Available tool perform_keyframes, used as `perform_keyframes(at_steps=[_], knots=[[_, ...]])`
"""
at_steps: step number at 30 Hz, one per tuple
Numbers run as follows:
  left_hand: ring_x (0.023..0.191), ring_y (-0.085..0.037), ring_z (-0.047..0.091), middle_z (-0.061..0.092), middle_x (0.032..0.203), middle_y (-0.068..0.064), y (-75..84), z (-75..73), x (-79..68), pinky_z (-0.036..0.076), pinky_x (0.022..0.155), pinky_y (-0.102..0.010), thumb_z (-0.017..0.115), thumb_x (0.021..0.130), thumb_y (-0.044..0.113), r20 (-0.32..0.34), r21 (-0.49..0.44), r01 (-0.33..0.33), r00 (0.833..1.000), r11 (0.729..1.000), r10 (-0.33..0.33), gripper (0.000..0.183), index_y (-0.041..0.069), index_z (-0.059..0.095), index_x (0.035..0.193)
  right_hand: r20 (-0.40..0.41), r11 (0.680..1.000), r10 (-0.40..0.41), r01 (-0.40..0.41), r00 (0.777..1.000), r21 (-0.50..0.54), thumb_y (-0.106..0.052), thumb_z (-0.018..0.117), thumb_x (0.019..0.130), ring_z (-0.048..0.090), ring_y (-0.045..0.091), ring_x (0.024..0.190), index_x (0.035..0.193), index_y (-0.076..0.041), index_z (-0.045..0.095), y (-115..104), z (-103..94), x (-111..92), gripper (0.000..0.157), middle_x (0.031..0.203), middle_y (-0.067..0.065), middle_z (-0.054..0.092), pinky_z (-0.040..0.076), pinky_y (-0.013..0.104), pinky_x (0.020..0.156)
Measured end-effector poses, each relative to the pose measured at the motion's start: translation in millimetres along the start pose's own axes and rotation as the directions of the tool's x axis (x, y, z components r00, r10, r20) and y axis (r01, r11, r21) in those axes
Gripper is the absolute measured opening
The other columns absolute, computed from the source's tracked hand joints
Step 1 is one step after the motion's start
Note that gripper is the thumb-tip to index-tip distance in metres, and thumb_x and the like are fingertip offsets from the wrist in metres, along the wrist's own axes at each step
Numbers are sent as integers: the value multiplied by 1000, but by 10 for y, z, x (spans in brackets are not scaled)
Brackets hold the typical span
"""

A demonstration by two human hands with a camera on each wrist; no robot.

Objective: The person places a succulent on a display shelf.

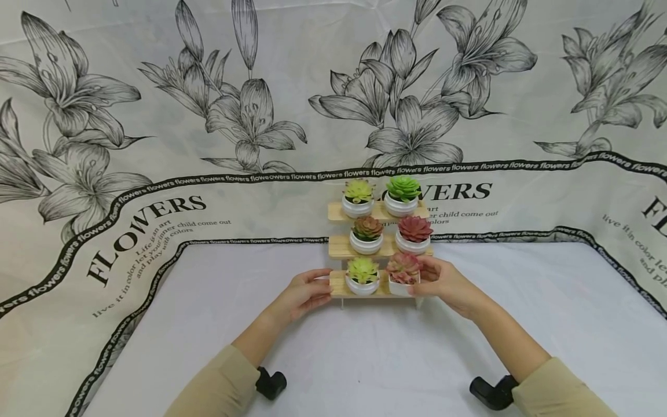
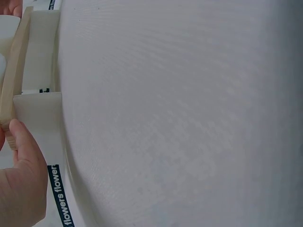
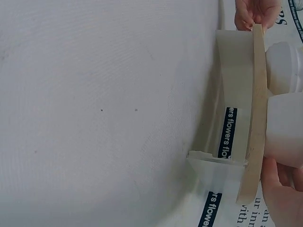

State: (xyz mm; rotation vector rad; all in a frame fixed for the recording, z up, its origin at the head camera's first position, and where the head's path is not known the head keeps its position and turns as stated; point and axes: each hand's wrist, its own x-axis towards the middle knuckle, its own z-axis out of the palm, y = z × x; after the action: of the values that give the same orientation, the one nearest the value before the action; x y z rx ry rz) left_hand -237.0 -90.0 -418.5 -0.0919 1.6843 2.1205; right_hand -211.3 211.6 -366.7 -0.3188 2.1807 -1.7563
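A three-tier wooden plant stand (image 1: 337, 284) bears several small potted succulents, two on each tier. My left hand (image 1: 303, 294) pinches the left end of the bottom shelf between thumb and fingers; the left wrist view shows the thumb (image 2: 24, 142) against the shelf edge (image 2: 15, 71). My right hand (image 1: 443, 284) holds the white pot of a pink succulent (image 1: 403, 267) at the right of the bottom shelf. From the right wrist camera, that white pot (image 3: 285, 127) stands against the board (image 3: 258, 113), fingers at its side. Beside it sits a yellow-green succulent (image 1: 362, 274) in a round white pot.
Higher tiers hold a brownish succulent (image 1: 367, 233), a dark red one (image 1: 414, 234), a yellow-green one (image 1: 358, 196) and a bright green one (image 1: 403, 194). A white cloth (image 1: 365, 359) covers the table. Behind rises a flower-printed curtain (image 1: 281, 202). Black wrist mounts (image 1: 492, 392) sit by both sleeves.
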Motion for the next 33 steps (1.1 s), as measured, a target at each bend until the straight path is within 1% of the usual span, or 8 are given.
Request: perform_keyframes(at_steps=[7, 12, 20, 26, 28, 30, 32, 33], knots=[[76, -12, 61, 60, 102, -11, -2, -4, -17, 55, 67, -21, 54, 85, -11, -5, -4, 6, 1000, 1000, -6, 50, -5, 44, 134, -8, 999, 31, -31, 999, 14, -5, 69, 81, 51, 9, 99, 132, 11, 31, 28, -46, 5, 66, 112, 9, 53, 49, 22, 82], [75, -11, 61, 61, 101, -10, -8, -12, -17, 55, 66, -20, 55, 85, -11, -5, -1, 3, 1000, 1000, -3, 50, -5, 44, 134, 4, 1000, 12, -13, 1000, 24, -5, 68, 81, 52, 10, 97, 127, 11, 34, 41, -56, 1, 59, 107, 7, 53, 50, 23, 81], [76, -12, 61, 60, 103, -11, -8, -10, -1, 54, 67, -21, 54, 85, -11, 3, 7, 3, 1000, 1000, -3, 50, -4, 45, 133, 10, 1000, -4, 4, 1000, 17, -6, 69, 81, 51, 11, 104, 130, 10, 31, 27, -97, -31, 64, 118, 13, 49, 48, 22, 86], [78, -12, 61, 58, 109, -11, 9, -36, 12, 55, 72, -24, 54, 87, -9, 65, 19, 24, 998, 1000, -26, 51, 0, 42, 136, 8, 999, -10, 10, 1000, -32, -7, 70, 81, 53, 15, 107, 136, 9, 29, 12, -218, -98, 70, 126, 24, 47, 50, 25, 87], [82, -13, 61, 56, 115, -13, 8, -67, 12, 55, 75, -27, 54, 89, -6, 109, 60, 23, 994, 998, -29, 53, 2, 39, 138, -3, 997, -14, 14, 1000, -74, -8, 68, 83, 52, 22, 111, 138, 8, 29, -1, -275, -135, 70, 128, 26, 45, 49, 25, 87], [87, -15, 61, 54, 120, -15, 6, -113, 3, 55, 79, -31, 56, 89, -2, 154, 137, 7, 988, 991, -28, 55, 5, 37, 140, -12, 991, -24, 22, 1000, -132, -11, 66, 86, 48, 30, 116, 140, 6, 29, -28, -338, -187, 67, 131, 27, 43, 48, 24, 87], [92, -18, 60, 53, 122, -16, 9, -182, -17, 54, 80, -34, 59, 90, 5, 195, 265, -53, 981, 963, 0, 56, 8, 36, 141, -21, 977, -47, 42, 999, -211, -15, 62, 90, 43, 36, 120, 141, 4, 29, -65, -410, -253, 64, 134, 26, 40, 48, 25, 87], [95, -19, 60, 53, 123, -17, 18, -222, -37, 53, 80, -35, 60, 90, 8, 212, 342, -101, 977, 934, 27, 57, 8, 36, 141, -31, 964, -59, 49, 998, -260, -17, 60, 91, 41, 37, 121, 142, 2, 28, -87, -449, -289, 63, 135, 25, 40, 48, 26, 87]])
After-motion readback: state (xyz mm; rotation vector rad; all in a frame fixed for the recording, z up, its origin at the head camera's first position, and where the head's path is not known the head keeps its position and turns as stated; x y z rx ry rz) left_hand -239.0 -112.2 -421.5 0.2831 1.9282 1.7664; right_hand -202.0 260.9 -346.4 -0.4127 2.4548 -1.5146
